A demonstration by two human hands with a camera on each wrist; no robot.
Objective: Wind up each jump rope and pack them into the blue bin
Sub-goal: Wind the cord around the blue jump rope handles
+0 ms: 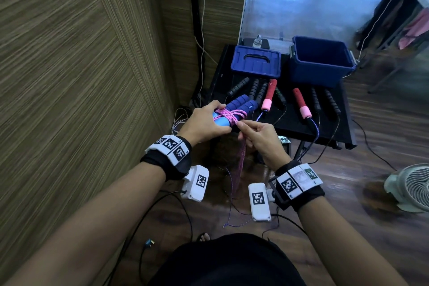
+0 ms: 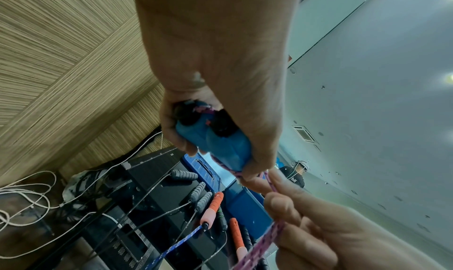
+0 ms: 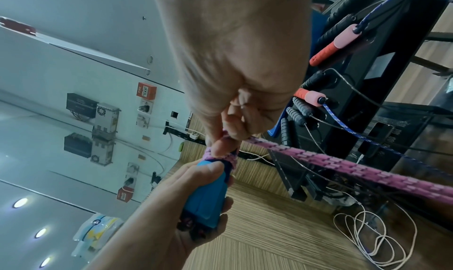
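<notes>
While left hand clamped both blue handles together as a core, right hand pinched pink rope taut so wraps stayed tight; blue bin sat open and empty on black table beyond

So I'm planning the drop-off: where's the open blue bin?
In the head view, the blue bin stands at the table's far right, right of its blue lid.

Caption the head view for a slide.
Left hand grips paired blue foam handles while right hand winds pink braided rope around them.
</notes>
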